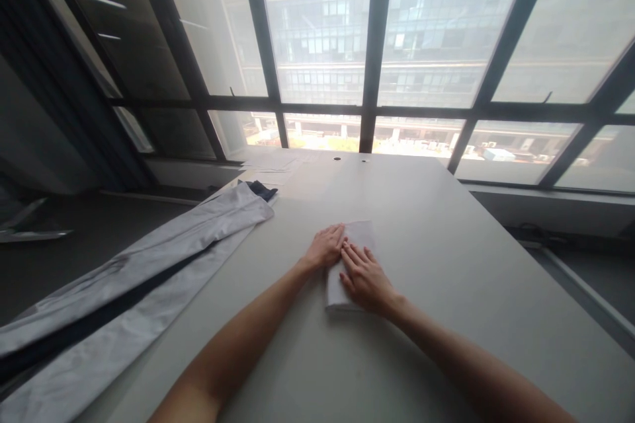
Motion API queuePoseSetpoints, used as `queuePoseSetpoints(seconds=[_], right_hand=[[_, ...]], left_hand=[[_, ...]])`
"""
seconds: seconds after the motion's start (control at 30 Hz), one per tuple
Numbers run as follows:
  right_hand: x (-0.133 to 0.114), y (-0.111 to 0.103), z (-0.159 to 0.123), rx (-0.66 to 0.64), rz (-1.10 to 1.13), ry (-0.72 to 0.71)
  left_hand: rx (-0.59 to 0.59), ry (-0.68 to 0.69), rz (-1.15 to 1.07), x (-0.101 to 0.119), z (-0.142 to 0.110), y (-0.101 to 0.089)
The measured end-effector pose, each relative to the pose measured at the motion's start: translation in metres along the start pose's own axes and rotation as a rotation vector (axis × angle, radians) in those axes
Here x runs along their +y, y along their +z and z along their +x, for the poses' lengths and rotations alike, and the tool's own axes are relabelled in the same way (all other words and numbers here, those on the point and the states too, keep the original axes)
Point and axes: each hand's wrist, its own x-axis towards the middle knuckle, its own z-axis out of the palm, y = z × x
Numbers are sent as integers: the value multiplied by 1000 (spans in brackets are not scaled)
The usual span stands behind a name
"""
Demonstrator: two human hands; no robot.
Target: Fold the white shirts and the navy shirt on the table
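A folded piece of light grey-white cloth (340, 294) lies as a narrow rectangle on the white table (426, 244). My left hand (326, 246) rests flat on its upper left edge, fingers stretched out. Across the middle of the cloth lies my right hand (366, 276), palm down with its fingers extended, the tips touching or nearly touching my left hand. Neither hand grips anything. Part of the cloth is hidden under both hands, so what kind of item it is cannot be told.
Long light grey trousers or similar garments (198, 238), with dark cloth (149, 291) between them, lie along the table's left side and hang over its edge. Pale sheets (272, 162) lie at the far left corner. Large windows (322, 33) stand behind the table.
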Motion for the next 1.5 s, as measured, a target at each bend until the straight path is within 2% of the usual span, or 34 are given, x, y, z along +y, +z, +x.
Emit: queuePoseSetpoints(seconds=[0.1,0.13,0.17,0.2,0.27,0.37,0.4,0.47,0.53,0.6,0.63,0.73,0.8,0.87,1.07,1.13,1.27,1.37,1.5], right_hand=[[37,-30,-15,-190,98,-264],[53,-38,-22,-207,121,-308],[71,-46,-29,-157,127,-296],[89,-51,-37,-73,120,-252],[122,-55,-53,184,107,-81],[150,-50,-70,579,112,228],[151,-47,-72,660,120,303],[143,-41,-72,720,140,371],[122,-35,-68,667,163,348],[97,-29,-63,529,158,306],[86,-25,-61,423,136,287],[64,-15,-61,129,44,234],[60,-11,-65,46,-1,220],[61,-9,-71,31,-20,217],[63,-6,-99,47,-18,190],[60,-6,-107,33,-21,187],[50,-13,-106,55,26,210],[53,-27,-97,243,180,270],[89,-44,-91,542,313,418]], left_hand=[[68,-80,3,1,-1,-8],[63,-92,-4,1,-1,-11],[51,-95,-16,0,0,-13],[38,-94,-30,-1,0,-15],[49,-100,-49,0,2,-18],[149,-126,-51,8,5,-20],[182,-112,-54,12,5,-19],[209,20,-73,24,4,-15],[156,235,-72,36,2,-6],[40,382,-24,43,-2,3],[-22,393,11,44,-3,7],[-131,302,83,42,-5,14],[-156,253,93,38,-4,15],[-168,232,88,35,-2,15],[-181,187,77,37,1,14],[-151,210,92,41,-1,10],[-122,477,97,56,-10,2],[-199,613,66,68,-19,0],[-264,618,45,72,-23,3]])
